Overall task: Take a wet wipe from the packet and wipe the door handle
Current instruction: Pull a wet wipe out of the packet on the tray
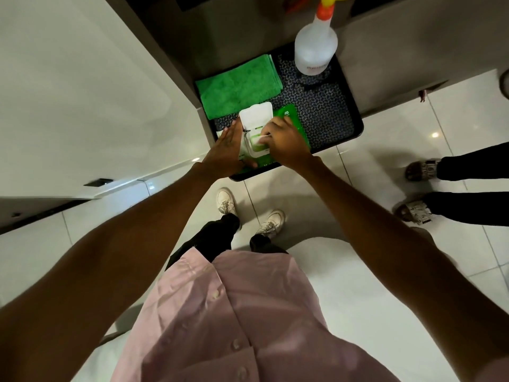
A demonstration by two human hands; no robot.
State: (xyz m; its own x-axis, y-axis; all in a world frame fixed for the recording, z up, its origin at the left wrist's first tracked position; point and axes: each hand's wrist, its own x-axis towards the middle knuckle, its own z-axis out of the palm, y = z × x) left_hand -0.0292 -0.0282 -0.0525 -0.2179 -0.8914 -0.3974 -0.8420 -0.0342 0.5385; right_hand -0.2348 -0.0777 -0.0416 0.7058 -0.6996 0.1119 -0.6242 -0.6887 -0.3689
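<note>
A green wet wipe packet [293,119] lies at the near left of a dark tray [355,125], its white flip lid [256,114] standing open. My left hand [227,148] lies flat with fingers apart on the packet's left side, holding it down. My right hand [285,143] is at the packet's opening, its fingertips pinched on a white wet wipe [257,140] that pokes out. The door handle is not in view.
A folded green cloth [242,86] lies at the tray's far left and a clear spray bottle [315,42] with an orange top stands at its far right. A white door [68,92] is on the left. Another person's feet [421,188] stand on the tiled floor at right.
</note>
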